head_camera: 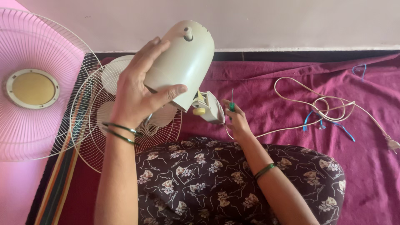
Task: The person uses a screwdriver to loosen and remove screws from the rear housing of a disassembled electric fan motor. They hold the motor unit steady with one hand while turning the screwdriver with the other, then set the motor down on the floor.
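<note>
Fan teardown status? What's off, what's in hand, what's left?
Done: both wire guards are off, the front grille and rear grille lying on the floor by the maroon cloth. In hand: left hand grips the beige motor housing; right hand holds a green-handled screwdriver. Left: the neck bracket looks still attached to the housing.

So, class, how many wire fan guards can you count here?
2: the pink guard far left, and the white guard overlapping it, partly behind the left hand.
</note>
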